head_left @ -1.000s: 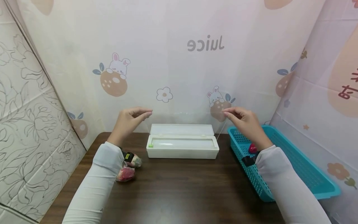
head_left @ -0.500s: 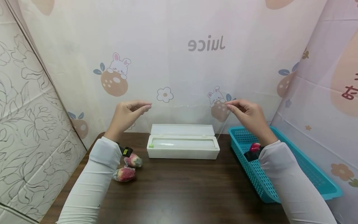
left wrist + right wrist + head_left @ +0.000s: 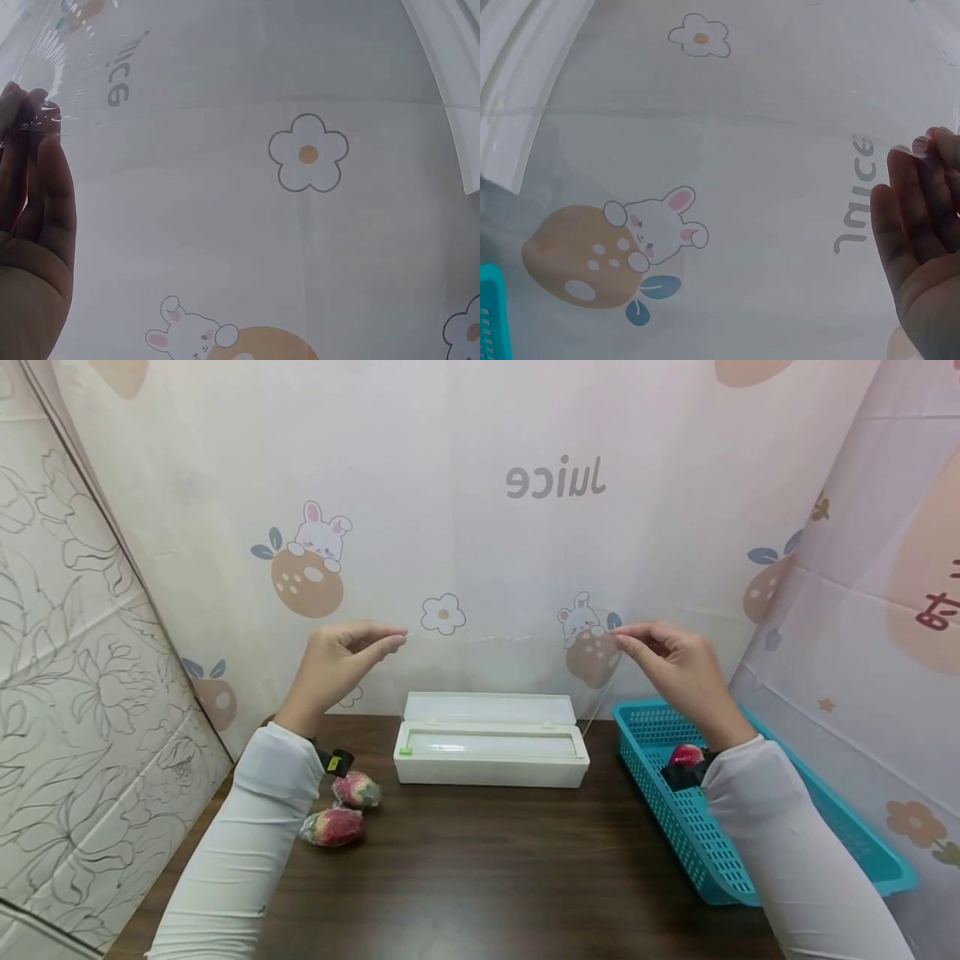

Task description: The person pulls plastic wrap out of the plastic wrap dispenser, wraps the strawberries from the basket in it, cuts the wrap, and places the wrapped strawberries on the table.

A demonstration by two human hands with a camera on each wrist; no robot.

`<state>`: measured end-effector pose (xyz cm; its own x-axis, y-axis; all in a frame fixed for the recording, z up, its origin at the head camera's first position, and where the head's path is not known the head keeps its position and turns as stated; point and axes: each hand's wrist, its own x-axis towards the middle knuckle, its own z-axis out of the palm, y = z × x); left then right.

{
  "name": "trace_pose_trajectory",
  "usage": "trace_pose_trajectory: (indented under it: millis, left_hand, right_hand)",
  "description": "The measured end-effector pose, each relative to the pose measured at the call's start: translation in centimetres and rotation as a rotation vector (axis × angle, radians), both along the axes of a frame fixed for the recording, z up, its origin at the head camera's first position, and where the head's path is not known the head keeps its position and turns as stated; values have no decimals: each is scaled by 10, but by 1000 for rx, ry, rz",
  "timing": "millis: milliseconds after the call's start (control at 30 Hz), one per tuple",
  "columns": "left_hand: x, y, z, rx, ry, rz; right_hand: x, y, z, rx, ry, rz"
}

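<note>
Above the white box [image 3: 491,772] on the counter [image 3: 480,877], a sheet of clear film [image 3: 498,639] is held raised, its side edges running down to the box. Left hand [image 3: 341,660]: grip pinching one upper corner between thumb and fingertips. Right hand [image 3: 671,668]: grip pinching the opposite corner likewise. The box's lid [image 3: 489,708] stands back; a green tab [image 3: 406,751] sits at the left end of the front edge.

Nearby: two film-wrapped fruits [image 3: 333,827] on the counter by the left forearm; one red fruit [image 3: 686,755], partly hidden, in the teal basket [image 3: 896,881].

Risks, in my judgement: uneven pull could skew or split the film; a slackened pinch could let it fold and cling to itself, as creases near the left fingertips suggest. Excess upward force might drag the box, since neither hand steadies it. Lowering the right arm carelessly could snag the basket.
</note>
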<state>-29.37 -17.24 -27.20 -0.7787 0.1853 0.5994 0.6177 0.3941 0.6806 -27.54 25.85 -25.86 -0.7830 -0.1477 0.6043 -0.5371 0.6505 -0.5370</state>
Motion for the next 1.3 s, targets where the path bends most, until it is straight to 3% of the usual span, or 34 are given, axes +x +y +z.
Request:
trace_pose_trajectory:
  millis: [267, 433, 667, 867, 1033, 1167, 1300]
  left_hand:
    - [14, -5, -1, -59, 39, -51]
    - [28, -8, -3, -110, 69, -101]
    - [43, -8, -1, -117, 60, -183]
    - [41, -8, -14, -88, -51, -275]
    - [51, -7, -24, -115, -84, -327]
    - [59, -7, -32, -107, -166, -391]
    - [64, -5, -54, -110, -283, -363]
  right_hand:
    - [16, 8, -4, -37, -59, 131]
    - [30, 15, -7, -47, -120, 180]
    - [37, 24, -10, -18, -129, 229]
    - [42, 27, -17, -20, -278, 312]
    - [50, 29, -21, -7, -366, 389]
    - [51, 29, -30, -17, -396, 451]
    - [52, 28, -51, -25, -456, 516]
